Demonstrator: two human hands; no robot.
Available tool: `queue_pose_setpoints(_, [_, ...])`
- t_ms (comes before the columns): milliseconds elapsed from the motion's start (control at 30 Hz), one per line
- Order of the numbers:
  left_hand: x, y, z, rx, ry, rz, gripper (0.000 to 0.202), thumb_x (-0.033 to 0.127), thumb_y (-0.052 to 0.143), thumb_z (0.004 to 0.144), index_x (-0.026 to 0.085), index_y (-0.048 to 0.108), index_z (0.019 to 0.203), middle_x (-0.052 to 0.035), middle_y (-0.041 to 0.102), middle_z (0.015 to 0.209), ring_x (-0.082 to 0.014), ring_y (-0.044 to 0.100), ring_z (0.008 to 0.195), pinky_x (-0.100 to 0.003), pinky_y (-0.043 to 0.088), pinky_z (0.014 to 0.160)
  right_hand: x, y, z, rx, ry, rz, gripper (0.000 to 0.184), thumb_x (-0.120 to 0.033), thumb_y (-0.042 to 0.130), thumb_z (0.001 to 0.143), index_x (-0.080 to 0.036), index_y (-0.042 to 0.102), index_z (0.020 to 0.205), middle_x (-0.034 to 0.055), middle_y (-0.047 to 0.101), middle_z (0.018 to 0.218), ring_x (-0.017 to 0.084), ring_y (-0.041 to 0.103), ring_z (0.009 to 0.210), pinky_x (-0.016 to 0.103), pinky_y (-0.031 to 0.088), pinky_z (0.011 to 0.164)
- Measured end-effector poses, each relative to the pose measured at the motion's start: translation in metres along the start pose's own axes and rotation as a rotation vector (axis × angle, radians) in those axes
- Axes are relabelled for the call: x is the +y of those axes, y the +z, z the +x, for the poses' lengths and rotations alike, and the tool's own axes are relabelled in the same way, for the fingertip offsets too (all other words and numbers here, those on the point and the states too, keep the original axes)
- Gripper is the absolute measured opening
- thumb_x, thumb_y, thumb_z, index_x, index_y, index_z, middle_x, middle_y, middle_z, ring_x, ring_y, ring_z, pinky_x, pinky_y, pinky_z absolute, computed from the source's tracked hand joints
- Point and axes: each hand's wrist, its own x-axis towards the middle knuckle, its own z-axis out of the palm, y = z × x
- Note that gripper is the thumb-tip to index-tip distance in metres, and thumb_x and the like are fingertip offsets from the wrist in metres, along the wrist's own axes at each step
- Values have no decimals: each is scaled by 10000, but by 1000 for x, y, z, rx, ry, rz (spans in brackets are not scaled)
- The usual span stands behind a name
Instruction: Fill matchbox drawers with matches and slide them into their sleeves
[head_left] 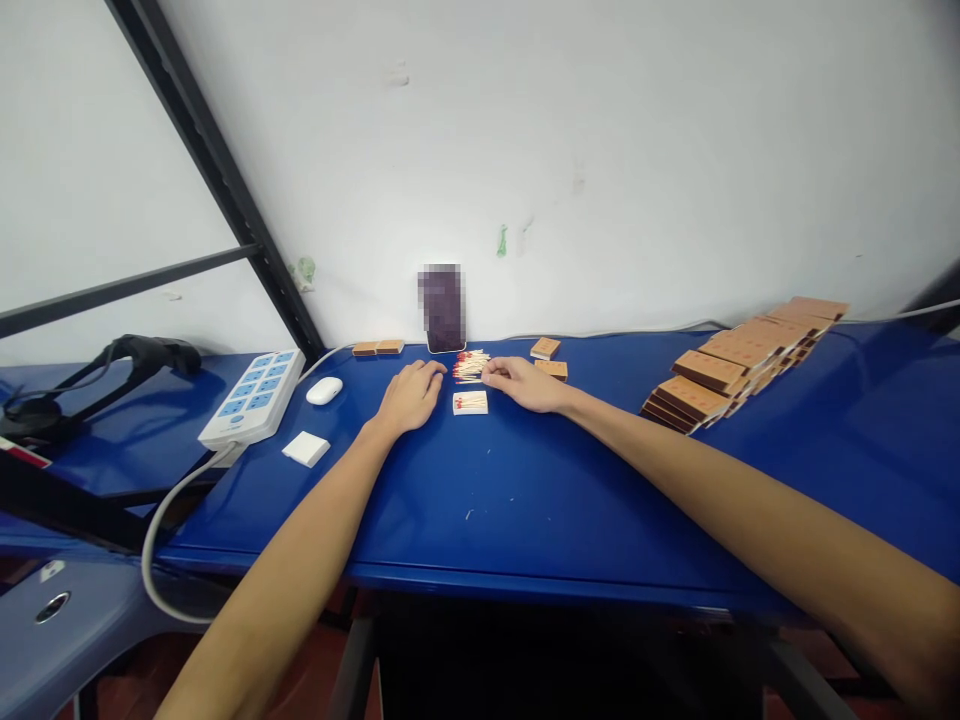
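On the blue table (525,500), a pile of red-tipped matches (470,365) lies near the wall. In front of it sits an open white matchbox tray (470,402) with matches inside. My left hand (411,394) rests palm down just left of the tray, fingers loosely curled, holding nothing I can see. My right hand (521,383) lies to the right of the pile. Its fingertips are pinched together at the pile's edge. Whether they grip a match is too small to tell.
Brown matchboxes lie near the pile (550,368) and in a long stacked row (742,360) at right; two more (378,347) sit by the wall. A phone (442,310) leans on the wall. A mouse (324,390), power strip (253,398) and small white box (305,448) lie left.
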Motion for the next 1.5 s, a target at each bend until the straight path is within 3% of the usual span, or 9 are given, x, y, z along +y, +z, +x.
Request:
queue_pose_setpoints(200, [1, 1, 0, -21, 8, 3, 351, 334, 325, 977, 224, 589, 1181, -81, 600, 1020, -246, 552, 983, -423, 424, 931, -1, -6, -6, -116, -40, 25, 231, -383, 535, 840, -164, 599, 807, -17, 541, 714, 120, 467, 651, 265, 369, 654])
queue_pose_setpoints(500, [1, 3, 3, -107, 1, 40, 444, 401, 298, 980, 325, 496, 1370, -87, 527, 1028, -282, 511, 1025, -486, 409, 889, -5, 3, -7, 20, -27, 121, 149, -313, 581, 777, -179, 558, 837, -32, 519, 723, 121, 474, 666, 254, 368, 642])
queue_pose_setpoints(667, [3, 3, 5, -132, 13, 51, 444, 405, 309, 977, 341, 515, 1366, -77, 503, 1020, -272, 512, 1029, -485, 400, 897, -5, 4, -7, 113, 11, 25, 166, -314, 534, 824, -177, 586, 901, -30, 530, 728, 117, 463, 637, 253, 351, 623])
queue_pose_setpoints(900, [6, 2, 4, -131, 45, 48, 422, 383, 340, 968, 318, 543, 1332, -80, 518, 1048, -268, 521, 1015, -484, 402, 905, -11, 4, -13, 11, -96, -139, 387, -480, 684, 749, -183, 593, 981, -26, 535, 768, 125, 463, 673, 252, 328, 640])
queue_pose_setpoints(1100, [6, 2, 5, -146, 53, 74, 413, 376, 337, 969, 310, 537, 1324, -85, 517, 1080, -272, 518, 1048, -490, 400, 921, -12, 5, -12, 8, -98, -258, 290, -390, 706, 722, -196, 592, 905, -32, 505, 765, 125, 453, 673, 251, 299, 636])
queue_pose_setpoints(1500, [6, 3, 6, -116, 37, 18, 350, 357, 405, 944, 272, 565, 1243, -77, 554, 1054, -260, 559, 986, -445, 411, 884, -11, 5, -11, -2, -126, -272, 274, -379, 699, 727, -194, 580, 889, -32, 502, 761, 123, 446, 669, 253, 289, 633])
